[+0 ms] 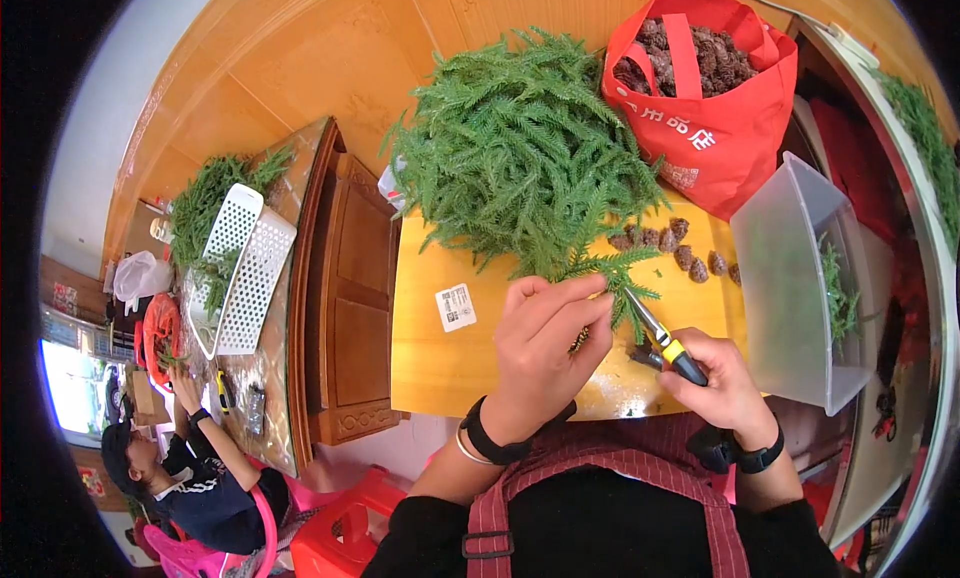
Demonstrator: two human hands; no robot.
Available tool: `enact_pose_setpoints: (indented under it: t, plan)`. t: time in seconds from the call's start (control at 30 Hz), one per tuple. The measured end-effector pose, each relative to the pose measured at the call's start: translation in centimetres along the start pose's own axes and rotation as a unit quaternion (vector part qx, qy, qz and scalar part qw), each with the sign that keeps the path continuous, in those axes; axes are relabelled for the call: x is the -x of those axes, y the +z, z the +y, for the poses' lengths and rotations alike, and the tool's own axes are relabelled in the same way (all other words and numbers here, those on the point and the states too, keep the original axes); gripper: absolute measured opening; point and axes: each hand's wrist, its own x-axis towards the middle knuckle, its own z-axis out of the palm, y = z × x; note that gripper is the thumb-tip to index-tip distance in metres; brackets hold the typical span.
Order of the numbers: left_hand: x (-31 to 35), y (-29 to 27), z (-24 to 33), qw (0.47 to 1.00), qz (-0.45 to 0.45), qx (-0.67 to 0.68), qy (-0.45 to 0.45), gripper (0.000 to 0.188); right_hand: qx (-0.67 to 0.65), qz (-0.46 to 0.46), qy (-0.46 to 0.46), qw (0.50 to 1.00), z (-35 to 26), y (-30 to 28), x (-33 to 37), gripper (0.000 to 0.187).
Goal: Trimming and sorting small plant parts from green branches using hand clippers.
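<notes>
In front of me, my left hand [553, 340] pinches a green artificial pine sprig [622, 266] between thumb and fingers. From the right, my right hand [722, 378] is closed round the black and yellow handle of a pair of pliers [672, 350]. Their metal jaws point up and left and touch or nearly touch the sprig's needles; the exact contact is hidden. Just beyond both hands rises a big heap of pine sprigs [530, 148]. Several small brown pine cones [697, 269] lie on the yellow table [430, 363] right of the heap.
A red bag [690, 143] full of pine cones stands at the back right. Beside it, a translucent bin [790, 298] holds some green sprigs. A white label [455, 308] lies on the table. At left, a person [190, 468] works at another table with white perforated baskets [250, 278].
</notes>
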Motion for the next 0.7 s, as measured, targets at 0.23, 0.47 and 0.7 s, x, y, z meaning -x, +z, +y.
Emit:
enact_pose_setpoints:
  t: [0.23, 0.47, 0.7]
  plan:
    - [0.3, -0.3, 0.2, 0.996, -0.024, 0.066, -0.062, 0.015, 0.022, -0.005, -0.023, 0.999, -0.4, 0.0, 0.0, 0.025]
    - [0.2, -0.6, 0.1, 0.985, -0.044, 0.138, -0.090, 0.014, 0.046, -0.019, -0.014, 0.999, -1.0, -0.4, 0.0, 0.024]
    - [0.5, -1.0, -0.4, 0.942, -0.082, 0.269, -0.184, 0.011, 0.048, -0.022, 0.008, 0.999, -1.4, -0.2, 0.1, 0.023]
